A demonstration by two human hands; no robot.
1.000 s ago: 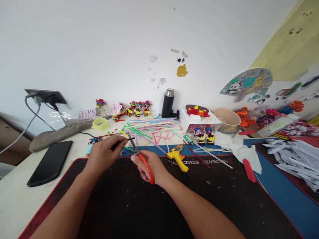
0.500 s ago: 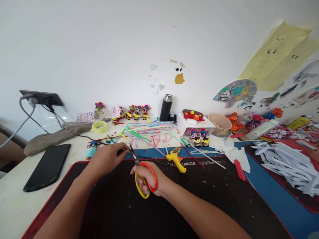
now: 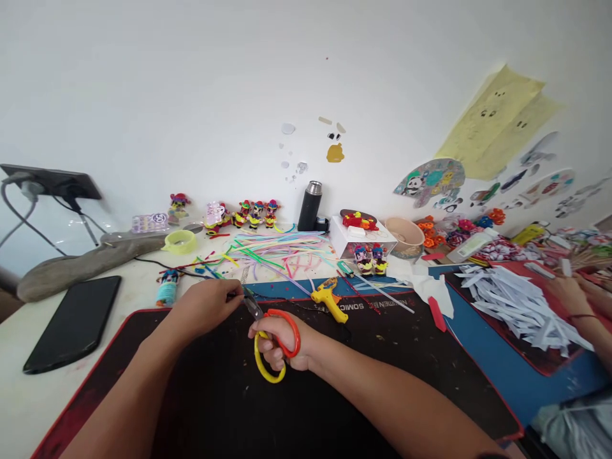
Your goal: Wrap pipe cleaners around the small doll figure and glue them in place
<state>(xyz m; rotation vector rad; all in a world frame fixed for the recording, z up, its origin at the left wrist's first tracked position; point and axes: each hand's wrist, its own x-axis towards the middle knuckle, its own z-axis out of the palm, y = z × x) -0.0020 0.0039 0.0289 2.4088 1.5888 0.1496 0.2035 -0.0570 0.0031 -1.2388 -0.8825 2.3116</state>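
Observation:
My left hand (image 3: pixel 209 307) is closed in a pinch above the back edge of the black desk mat (image 3: pixel 229 408). A small dark piece (image 3: pixel 232 296) shows between its fingertips; its kind is hard to make out. My right hand (image 3: pixel 282 341) is wrapped round the scissors (image 3: pixel 277 313), with the red and yellow handle loops about its fingers and thumb. The blades point up and left, their tips close by the left fingertips and the dark piece. A yellow glue gun (image 3: pixel 329 299) lies just beyond the right hand.
Behind the mat lie many coloured pipe cleaners (image 3: pixel 282 248). Small figures (image 3: pixel 257 215) and a black thermos (image 3: pixel 310 206) stand by the wall. A black phone-like slab (image 3: pixel 74 324) is at left. At right, a co-worker's hand (image 3: pixel 567 293) is beside white paper strips (image 3: pixel 519 309).
The view has turned to the right, bringing a co-worker's hands and arm further into sight. The scissors' blades have tilted lower beside my left fingertips. Both my hands keep their grips.

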